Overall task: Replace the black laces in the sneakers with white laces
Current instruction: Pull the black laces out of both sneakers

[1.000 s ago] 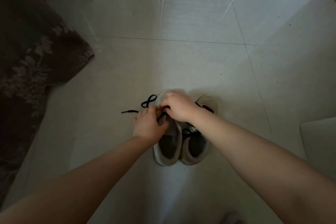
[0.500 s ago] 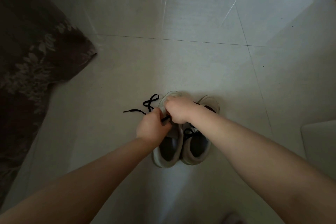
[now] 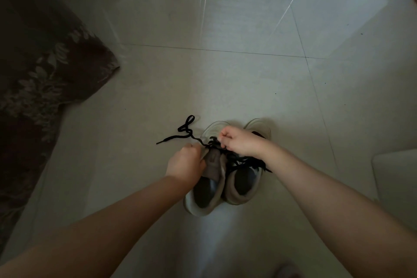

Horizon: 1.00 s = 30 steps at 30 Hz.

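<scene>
Compared with a second ago, my left hand [image 3: 186,163] has slid nearer along the left pale low-top sneaker [image 3: 206,178] and now grips the grey tongue and the upper's edge, bracing the shoe on the pale tiled floor [image 3: 225,79]. My right hand [image 3: 239,141] has lifted a little and its fingers pinch the black flat lace [image 3: 188,132] at the far eyelets. More of the tongue shows than before, and a loose run of lace trails left across the tiles to a small loop, so I judge the lace is coming out row by row and this shoe is partly unthreaded.

The right pale low-top sneaker [image 3: 244,183] sits just beside it, touching along the inner side, with black lacing that looks untouched. That leaves most of the job ahead.

I cannot find any white laces. My right hand covers the far eyelets, so I cannot count how many rows remain. The light is dim and the black strands over the right shoe merge into one dark tangle. The brown leaf-patterned fabric [image 3: 45,70] at left and a pale flat object [image 3: 397,178] at right are cut off by the edges.
</scene>
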{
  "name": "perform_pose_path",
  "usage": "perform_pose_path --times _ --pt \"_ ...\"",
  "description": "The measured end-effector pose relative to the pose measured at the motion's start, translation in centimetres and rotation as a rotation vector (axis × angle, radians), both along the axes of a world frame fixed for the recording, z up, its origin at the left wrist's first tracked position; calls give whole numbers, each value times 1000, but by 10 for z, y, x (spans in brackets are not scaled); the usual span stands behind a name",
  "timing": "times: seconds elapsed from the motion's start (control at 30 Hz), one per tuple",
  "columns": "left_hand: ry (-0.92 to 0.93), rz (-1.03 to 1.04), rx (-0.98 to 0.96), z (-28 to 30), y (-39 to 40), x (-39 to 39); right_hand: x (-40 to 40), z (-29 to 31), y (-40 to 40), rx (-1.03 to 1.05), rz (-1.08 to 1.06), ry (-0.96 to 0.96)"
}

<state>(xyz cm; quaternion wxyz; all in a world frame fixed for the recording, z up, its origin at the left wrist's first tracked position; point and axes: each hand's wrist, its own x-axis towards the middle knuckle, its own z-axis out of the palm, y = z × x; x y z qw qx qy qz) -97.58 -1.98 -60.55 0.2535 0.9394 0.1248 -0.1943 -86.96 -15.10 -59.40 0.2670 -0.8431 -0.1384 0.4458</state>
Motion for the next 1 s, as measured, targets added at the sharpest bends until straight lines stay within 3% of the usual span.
perform_pose_path --times 0.1,0.23,0.3,0.43,0.5,0.67,0.8,0.87,1.0 --pt "12 8 -19 1 -1 3 -2 2 6 -95 232 -218" --pt "26 -12 13 -1 -4 4 -6 -2 9 -28 173 -275" --pt "51 -28 45 -2 -5 6 -4 -1 6 55 -42 -138" --pt "72 -14 42 -1 -2 9 -1 4 -6 444 -728 317" --pt "83 -16 30 0 -2 9 -2 6 -10 460 -801 389" --pt "92 -36 36 5 -6 10 -1 14 -4 -16 -48 -150" --pt "89 -58 43 4 -6 10 2 19 1 -71 145 -243" --pt "95 -61 42 2 -6 11 6 25 0 90 -42 -189" --pt "108 -10 -23 0 -2 13 15 30 -15 606 -766 346"
